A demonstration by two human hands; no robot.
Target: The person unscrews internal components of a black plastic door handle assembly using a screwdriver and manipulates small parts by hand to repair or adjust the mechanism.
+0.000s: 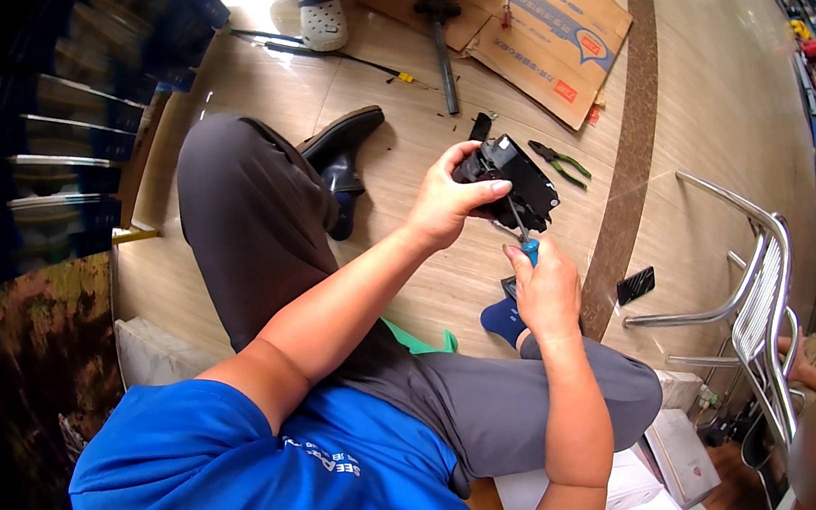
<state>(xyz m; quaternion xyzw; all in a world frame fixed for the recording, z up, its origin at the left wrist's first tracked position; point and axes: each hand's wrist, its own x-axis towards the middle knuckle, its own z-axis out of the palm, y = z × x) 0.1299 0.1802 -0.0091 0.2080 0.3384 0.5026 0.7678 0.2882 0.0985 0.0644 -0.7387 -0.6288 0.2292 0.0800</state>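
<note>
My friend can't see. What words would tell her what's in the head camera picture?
A seated person's left hand holds a black device while the right hand works a blue-handled screwdriver into it. Green-handled pliers and flattened cardboard lie on the wooden floor.

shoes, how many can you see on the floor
2: a black shoe on the wood floor beside the person's left knee, and a white perforated clog on another person's foot near the top edge. Others may be hidden.
</note>
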